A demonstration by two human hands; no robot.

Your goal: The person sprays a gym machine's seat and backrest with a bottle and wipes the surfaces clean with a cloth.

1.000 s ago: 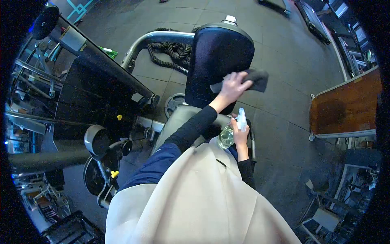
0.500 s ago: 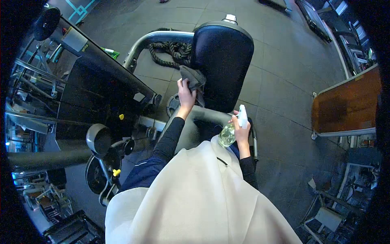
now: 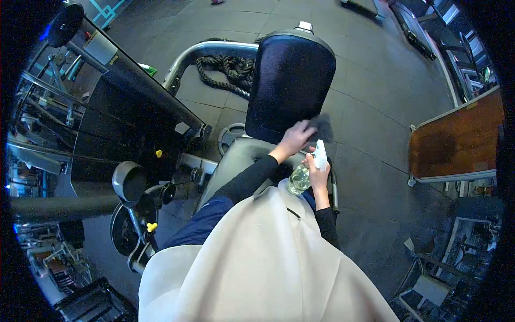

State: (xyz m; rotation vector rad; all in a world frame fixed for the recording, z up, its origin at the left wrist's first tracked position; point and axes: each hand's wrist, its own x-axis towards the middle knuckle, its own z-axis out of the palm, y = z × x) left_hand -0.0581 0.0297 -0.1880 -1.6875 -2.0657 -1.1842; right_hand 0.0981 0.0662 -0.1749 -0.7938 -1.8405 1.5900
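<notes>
A grey cloth (image 3: 323, 129), blurred by motion, is gripped in my left hand (image 3: 294, 140) at the lower right edge of the black padded backrest (image 3: 292, 80). My right hand (image 3: 318, 174) is wrapped round a clear spray bottle (image 3: 299, 180) with a white trigger head and pale liquid inside. The bottle leans over the right side of the grey seat (image 3: 236, 161), close to my body. Little space separates the two hands. Part of the seat is hidden by my left forearm and the pale garment on my front.
Gym machine frames with yellow knobs (image 3: 152, 227) stand to my left. A thick black rope (image 3: 228, 72) lies coiled on the floor behind a curved metal bar (image 3: 206, 49). A brown board (image 3: 456, 137) stands at the right, with more equipment at the edges.
My left hand has swept the cloth from the backrest's left edge across to its lower right. My right hand stays almost still with the spray bottle.
</notes>
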